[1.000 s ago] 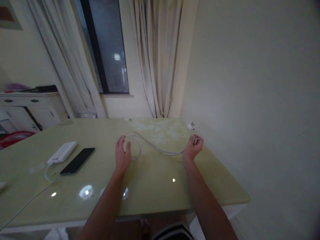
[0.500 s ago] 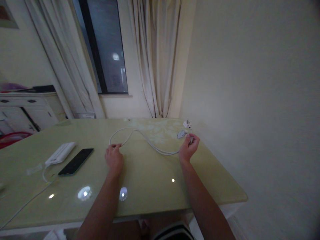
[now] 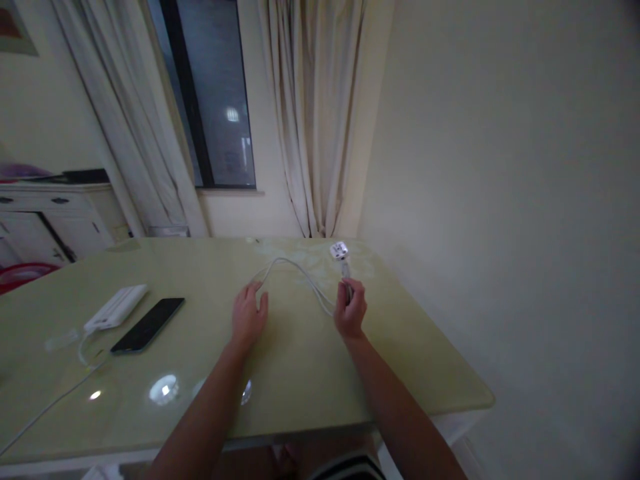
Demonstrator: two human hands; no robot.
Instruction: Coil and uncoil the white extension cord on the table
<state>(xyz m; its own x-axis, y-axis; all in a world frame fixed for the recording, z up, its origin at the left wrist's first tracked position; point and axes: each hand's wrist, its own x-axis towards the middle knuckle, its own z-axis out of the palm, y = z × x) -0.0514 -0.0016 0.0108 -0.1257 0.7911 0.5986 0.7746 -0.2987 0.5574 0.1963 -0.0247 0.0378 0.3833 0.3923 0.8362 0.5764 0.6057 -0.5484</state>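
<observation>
A white power cord (image 3: pixel 307 275) lies in a loose loop across the table between my hands. My left hand (image 3: pixel 250 315) rests low over the table at the left end of the loop, thumb apart from the fingers, and the cord passes by its fingertips. My right hand (image 3: pixel 351 308) is closed around gathered strands of the cord. Just beyond it, a small white plug or socket block (image 3: pixel 339 251) with dark marks on its face stands up at the cord's end. Whether those marks are prongs or holes is unclear.
On the left lie a black phone (image 3: pixel 149 325) and a white power bank (image 3: pixel 117 307) with a cable (image 3: pixel 50 405) running to the near left. The glossy table (image 3: pixel 300 373) meets a wall (image 3: pixel 500 200) on the right. Curtains (image 3: pixel 320 120) hang behind.
My right hand has moved left with the cord and the white end piece. My left hand has shifted right and its thumb has spread. The loop between them is narrower.
</observation>
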